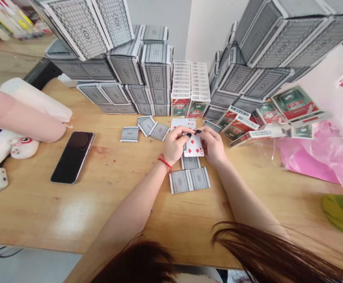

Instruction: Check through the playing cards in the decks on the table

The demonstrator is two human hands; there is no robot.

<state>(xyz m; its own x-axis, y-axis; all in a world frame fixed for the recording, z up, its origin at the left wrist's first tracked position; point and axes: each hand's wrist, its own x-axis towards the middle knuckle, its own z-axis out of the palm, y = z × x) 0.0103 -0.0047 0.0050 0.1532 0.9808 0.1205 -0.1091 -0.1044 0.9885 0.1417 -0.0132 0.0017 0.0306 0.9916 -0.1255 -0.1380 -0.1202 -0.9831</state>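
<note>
My left hand (176,145) and my right hand (212,145) meet over the middle of the wooden table, both pinching a small fan of playing cards. On top, a red-diamond card (194,146) shows its face, and a second face-up card (183,124) sticks out behind it. The exact values are partly hidden by my fingers. Just below my hands, face-down cards with grey patterned backs (189,179) lie on the table. Several more (146,126) lie to the left of my left hand. A red string bracelet (165,162) circles my left wrist.
Tall stacks of grey-patterned card packs (156,70) rise along the back of the wooden table (106,212). Red-and-green card boxes (295,105) and a pink plastic bag (313,153) lie at right. A black smartphone (72,157) lies at left, beside a co-worker's pink-sleeved arm (21,114).
</note>
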